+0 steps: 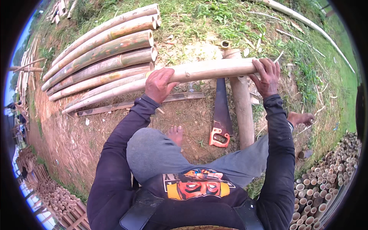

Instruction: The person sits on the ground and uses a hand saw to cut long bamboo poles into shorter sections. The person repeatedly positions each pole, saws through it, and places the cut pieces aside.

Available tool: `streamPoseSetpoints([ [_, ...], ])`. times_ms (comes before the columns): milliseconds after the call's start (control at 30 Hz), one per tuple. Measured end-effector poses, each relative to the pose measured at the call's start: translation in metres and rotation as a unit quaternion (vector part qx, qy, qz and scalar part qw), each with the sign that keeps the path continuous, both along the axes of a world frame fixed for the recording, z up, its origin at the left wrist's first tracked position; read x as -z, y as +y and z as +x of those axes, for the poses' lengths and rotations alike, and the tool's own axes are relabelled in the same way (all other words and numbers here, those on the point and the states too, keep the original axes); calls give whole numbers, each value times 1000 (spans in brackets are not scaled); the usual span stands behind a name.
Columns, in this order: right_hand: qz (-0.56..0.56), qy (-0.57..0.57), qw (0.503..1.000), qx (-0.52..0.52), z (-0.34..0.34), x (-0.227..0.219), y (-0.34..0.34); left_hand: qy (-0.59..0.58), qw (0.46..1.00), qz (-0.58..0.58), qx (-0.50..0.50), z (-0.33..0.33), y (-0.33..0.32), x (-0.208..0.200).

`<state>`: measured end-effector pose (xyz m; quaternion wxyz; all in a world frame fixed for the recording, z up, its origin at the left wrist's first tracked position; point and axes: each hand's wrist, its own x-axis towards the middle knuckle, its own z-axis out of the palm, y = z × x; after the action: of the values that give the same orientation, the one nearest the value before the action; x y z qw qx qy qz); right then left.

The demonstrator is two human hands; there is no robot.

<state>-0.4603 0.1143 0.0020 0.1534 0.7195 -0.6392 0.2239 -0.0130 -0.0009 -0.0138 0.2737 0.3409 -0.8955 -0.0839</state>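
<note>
A long, pale bamboo pole (pixel 211 70) runs across in front of me, its far-left end low near the ground. My left hand (pixel 160 83) is wrapped over it from above, left of the middle. Around its right end, my right hand (pixel 267 76) grips with the fingers over the top. Under the pole, near that end, stands or lies a thick bamboo post (pixel 243 111); whether they touch is hard to tell. A handsaw (pixel 222 115) with an orange handle lies on the ground left of the post, its blade tip hidden beneath the pole.
Several thick bamboo poles (pixel 103 50) lie side by side at the far left. A split bamboo strip (pixel 180 97) rests on the dirt. Stacked cut bamboo (pixel 318 188) fills the lower right, with more bamboo piles (pixel 53 184) lower left. My bare feet are beside the saw and post.
</note>
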Motion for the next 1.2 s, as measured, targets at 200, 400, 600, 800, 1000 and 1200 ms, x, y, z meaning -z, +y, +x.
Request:
streamPoseSetpoints([
  [200,-15,-18,995,94,44,14,57,-35,999,-21,11,0,-7,11],
  [400,344,-127,922,-122,141,70,197,-42,999,-2,7,2,-9,22],
  [600,509,51,848,-137,184,146,229,-58,998,-14,2,0,-11,25],
  [800,454,11,887,-84,190,143,225,-68,997,-37,6,1,-12,26],
  [1000,334,-312,889,-16,165,35,267,-100,994,-34,-9,4,-11,25],
  [1200,166,-491,842,147,119,-69,338,-112,993,-47,-2,3,-15,25],
])
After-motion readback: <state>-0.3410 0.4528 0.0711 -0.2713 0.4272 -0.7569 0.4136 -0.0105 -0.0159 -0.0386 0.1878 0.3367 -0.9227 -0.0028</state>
